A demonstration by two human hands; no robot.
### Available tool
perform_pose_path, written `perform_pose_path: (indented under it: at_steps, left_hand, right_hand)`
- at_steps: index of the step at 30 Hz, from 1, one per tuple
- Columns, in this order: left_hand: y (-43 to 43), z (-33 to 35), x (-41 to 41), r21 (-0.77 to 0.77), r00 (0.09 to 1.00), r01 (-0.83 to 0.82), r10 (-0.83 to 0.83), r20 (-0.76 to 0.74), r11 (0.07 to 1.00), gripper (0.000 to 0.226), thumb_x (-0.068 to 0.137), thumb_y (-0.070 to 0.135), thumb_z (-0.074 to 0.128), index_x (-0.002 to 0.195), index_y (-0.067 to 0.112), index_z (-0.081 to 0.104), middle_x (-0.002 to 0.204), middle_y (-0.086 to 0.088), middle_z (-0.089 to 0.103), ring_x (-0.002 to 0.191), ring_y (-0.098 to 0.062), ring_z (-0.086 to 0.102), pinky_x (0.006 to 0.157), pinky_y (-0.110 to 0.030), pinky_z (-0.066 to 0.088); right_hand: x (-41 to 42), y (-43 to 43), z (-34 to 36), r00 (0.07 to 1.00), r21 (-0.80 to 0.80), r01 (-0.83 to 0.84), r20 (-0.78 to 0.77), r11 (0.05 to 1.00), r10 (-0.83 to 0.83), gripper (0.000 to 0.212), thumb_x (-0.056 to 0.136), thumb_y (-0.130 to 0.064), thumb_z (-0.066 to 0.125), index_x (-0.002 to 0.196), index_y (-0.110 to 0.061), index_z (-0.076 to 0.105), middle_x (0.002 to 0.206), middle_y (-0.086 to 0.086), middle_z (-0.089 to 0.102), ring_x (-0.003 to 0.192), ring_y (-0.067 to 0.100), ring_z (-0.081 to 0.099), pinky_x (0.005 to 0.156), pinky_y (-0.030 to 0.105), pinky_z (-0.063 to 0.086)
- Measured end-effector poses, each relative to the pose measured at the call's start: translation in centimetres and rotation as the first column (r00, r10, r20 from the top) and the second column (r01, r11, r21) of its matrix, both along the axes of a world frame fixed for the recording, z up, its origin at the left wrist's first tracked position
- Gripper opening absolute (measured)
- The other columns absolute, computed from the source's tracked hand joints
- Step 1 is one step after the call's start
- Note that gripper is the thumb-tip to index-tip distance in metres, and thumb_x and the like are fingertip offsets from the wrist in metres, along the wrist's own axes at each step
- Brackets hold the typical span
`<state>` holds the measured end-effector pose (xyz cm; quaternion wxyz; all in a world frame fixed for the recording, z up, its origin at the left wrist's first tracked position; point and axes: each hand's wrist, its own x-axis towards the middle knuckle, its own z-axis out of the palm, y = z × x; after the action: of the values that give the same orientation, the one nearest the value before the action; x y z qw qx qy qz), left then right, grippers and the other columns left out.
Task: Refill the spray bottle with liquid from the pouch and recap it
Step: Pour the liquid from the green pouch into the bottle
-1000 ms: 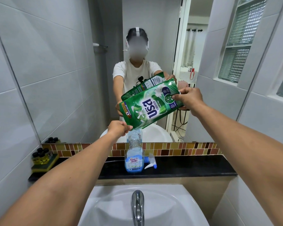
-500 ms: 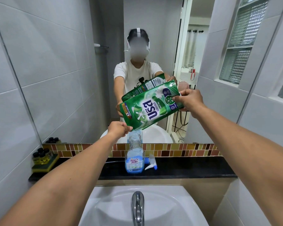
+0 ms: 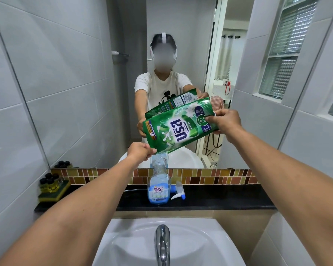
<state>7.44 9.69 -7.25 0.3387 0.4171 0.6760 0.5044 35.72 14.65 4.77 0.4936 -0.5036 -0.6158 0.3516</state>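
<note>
Both hands tilt pouch (image 3: 178, 129) over bottle (image 3: 159, 186).

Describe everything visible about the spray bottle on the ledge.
The spray bottle is clear plastic with a blue-and-white label, upright on the black ledge, uncapped, about half full of pale blue liquid. The green pouch tilts over its open neck. Its white-and-blue trigger head lies just right of it. Neither hand touches the bottle.

walls: you face grey tiles (image 3: 46, 77)
mirror (image 3: 123, 35): above your mosaic strip (image 3: 210, 176)
ledge: black shelf (image 3: 219, 200)
basin: white sink (image 3: 135, 244), chrome tap (image 3: 162, 240)
window: glass blocks (image 3: 284, 47)
</note>
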Motion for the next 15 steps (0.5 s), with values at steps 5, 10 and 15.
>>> perform_pose_path:
  at_steps: [5, 10, 15]
  left_hand:
    - [0.2, 0.0, -0.2, -0.006, 1.000, -0.007, 0.007, -0.026, 1.000, 0.024, 0.079, 0.010, 0.083, 0.063, 0.010, 0.065, 0.070, -0.006, 0.067, 0.069, -0.019, 0.057, 0.062, -0.029, 0.049]
    - [0.3, 0.0, -0.1, -0.020, 0.998, -0.010, 0.009, -0.069, 1.000, 0.019, 0.081, 0.013, 0.082, 0.069, 0.007, 0.069, 0.068, -0.005, 0.066, 0.067, -0.018, 0.055, 0.066, -0.030, 0.050]
    - [0.5, 0.3, 0.0, -0.033, 0.996, -0.009, 0.006, -0.087, 0.999, 0.019, 0.081, 0.014, 0.083, 0.069, 0.008, 0.069, 0.067, -0.002, 0.066, 0.066, -0.015, 0.056, 0.063, -0.027, 0.048]
  right_hand:
    - [0.4, 0.0, -1.3, 0.997, -0.049, 0.010, -0.071, 0.999, -0.014, 0.015, 0.082, -0.013, 0.078, 0.088, -0.013, 0.065, 0.092, 0.006, 0.075, 0.080, 0.020, 0.074, 0.055, 0.028, 0.056]
    - [1.1, 0.1, -3.5, 0.992, -0.105, 0.029, -0.123, 0.994, -0.042, 0.017, 0.081, -0.013, 0.079, 0.092, -0.010, 0.067, 0.095, 0.008, 0.074, 0.083, 0.022, 0.073, 0.057, 0.030, 0.056]
    - [1.8, 0.0, -5.6, 0.981, -0.158, 0.043, -0.182, 0.987, -0.071, 0.023, 0.082, -0.013, 0.078, 0.100, -0.006, 0.067, 0.095, 0.009, 0.074, 0.078, 0.021, 0.072, 0.062, 0.034, 0.060]
